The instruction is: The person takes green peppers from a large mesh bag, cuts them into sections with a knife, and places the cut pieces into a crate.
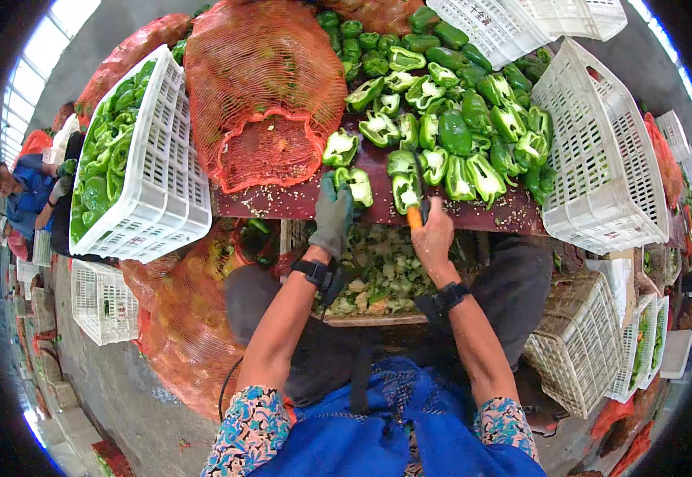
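My left hand [332, 216], in a grey-green glove, has its fingers closed on a cut green bell pepper half [357, 188] near the front edge of the dark red table [298, 205]. Bare, my right hand [432, 236] grips a knife with an orange handle [415, 217]. Its narrow dark blade points away from me, beside a pepper half [405, 193] lying with its pale inside up. Just beyond my left hand lies another opened pepper half [340, 149]. A heap of whole and halved green peppers [455, 131] spreads over the table's far right.
An orange mesh sack [262, 60] slumps on the table at left. White crates stand at both sides: one full of peppers [155, 183], another at right [592, 151]. Below the table edge, a container holds pepper cores [374, 274]. A person in blue [27, 187] sits far left.
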### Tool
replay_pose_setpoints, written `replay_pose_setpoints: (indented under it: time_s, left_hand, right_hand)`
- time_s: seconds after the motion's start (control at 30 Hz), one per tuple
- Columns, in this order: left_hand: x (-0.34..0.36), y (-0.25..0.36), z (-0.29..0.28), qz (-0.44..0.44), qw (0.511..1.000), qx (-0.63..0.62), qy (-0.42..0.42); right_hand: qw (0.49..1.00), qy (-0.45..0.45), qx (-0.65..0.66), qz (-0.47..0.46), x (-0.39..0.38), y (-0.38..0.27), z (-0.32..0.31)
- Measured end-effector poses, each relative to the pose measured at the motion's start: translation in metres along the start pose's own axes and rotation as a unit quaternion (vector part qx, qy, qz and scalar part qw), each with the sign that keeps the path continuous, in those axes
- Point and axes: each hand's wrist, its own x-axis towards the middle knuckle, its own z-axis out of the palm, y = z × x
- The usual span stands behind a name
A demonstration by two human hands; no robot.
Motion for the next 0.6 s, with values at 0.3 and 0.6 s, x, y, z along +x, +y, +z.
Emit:
replay_pose_setpoints:
  time_s: [0.3, 0.6]
  left_hand:
    - [-0.007, 0.005, 0.013, 0.124, 0.989, 0.078, -0.038]
    - [-0.020, 0.014, 0.021, 0.052, 0.995, -0.076, -0.031]
  right_hand:
    - [0.994, 0.056, 0.083, -0.032, 0.028, 0.011, 0.031]
    - [0.990, 0.027, 0.139, -0.011, 0.027, 0.010, 0.023]
